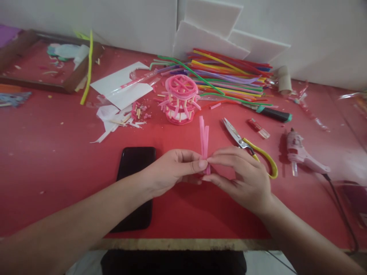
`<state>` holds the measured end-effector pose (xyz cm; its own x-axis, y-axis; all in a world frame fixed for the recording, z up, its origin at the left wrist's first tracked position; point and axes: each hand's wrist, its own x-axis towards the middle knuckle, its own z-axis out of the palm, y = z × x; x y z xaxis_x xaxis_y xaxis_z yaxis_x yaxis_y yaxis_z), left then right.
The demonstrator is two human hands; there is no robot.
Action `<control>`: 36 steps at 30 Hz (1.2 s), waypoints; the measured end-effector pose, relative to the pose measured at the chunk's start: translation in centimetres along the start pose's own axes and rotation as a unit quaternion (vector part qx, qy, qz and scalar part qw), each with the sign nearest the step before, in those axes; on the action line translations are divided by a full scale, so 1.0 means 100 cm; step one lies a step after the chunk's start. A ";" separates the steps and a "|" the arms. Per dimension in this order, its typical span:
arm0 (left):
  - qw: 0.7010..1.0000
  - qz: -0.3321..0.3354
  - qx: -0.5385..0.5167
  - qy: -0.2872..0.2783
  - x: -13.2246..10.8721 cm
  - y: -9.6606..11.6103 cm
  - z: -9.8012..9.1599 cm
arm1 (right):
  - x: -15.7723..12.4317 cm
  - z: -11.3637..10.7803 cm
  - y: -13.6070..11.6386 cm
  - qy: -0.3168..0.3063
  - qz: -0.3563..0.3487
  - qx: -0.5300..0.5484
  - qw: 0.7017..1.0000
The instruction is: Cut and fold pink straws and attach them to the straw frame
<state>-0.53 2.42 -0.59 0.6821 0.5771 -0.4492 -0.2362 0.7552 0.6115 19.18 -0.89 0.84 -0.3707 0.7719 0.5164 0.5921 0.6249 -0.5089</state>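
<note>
Head view. The pink drum-shaped model (182, 88), built of chenille stems and small wooden sticks, serves as landmark. The pink chenille stems (204, 141) under handling are nearer the person than the model and slightly to its right, upright, free ends uppermost and slightly splayed. The left hand (172, 168) pinches them low down between thumb and fingers. The right hand (245, 177) brings thumb tip and index fingertip to their lower ends, one below the other; whether these press or merely touch cannot be told.

Red tabletop (177, 139) separates model from hands, affording working room. The smartphone (137, 162), left of the model and nearer the person, lies partly under the left forearm, its near end just short of the table's front edge (183, 244). Right of the model, scissors (242, 144) lie beside the right hand, tips pointing away from the person; the utility knife (275, 113) lies beyond them. Farther right, the glue gun (295, 147) trails its cord (340, 200) towards the front edge. Behind the model, to its right, multicoloured chenille stems (229, 74) border foam boards (212, 40). White paper (114, 91) lies to its left.
</note>
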 end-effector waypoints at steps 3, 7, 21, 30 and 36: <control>1.000 0.003 -0.006 -0.007 0.000 -0.001 -0.001 | -0.001 0.002 0.001 0.012 -0.014 -0.006 1.000; 1.000 0.008 -0.014 -0.013 0.000 -0.001 -0.001 | -0.001 0.003 0.001 0.030 -0.045 -0.029 0.998; 0.988 0.083 0.123 0.038 -0.002 0.000 0.006 | 0.001 0.003 -0.003 0.042 -0.057 -0.072 0.995; 0.962 0.125 0.233 0.068 -0.003 0.000 0.005 | -0.001 0.007 -0.001 0.034 -0.074 -0.094 0.992; 0.961 0.127 0.238 0.054 -0.001 -0.003 0.006 | -0.001 0.008 -0.002 0.050 -0.083 -0.113 0.989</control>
<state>-0.08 1.95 -0.32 0.5627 0.7721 -0.2955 -0.0246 0.3729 0.9275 18.58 -1.03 0.35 -0.4097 0.6386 0.6514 0.6780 0.6910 -0.2509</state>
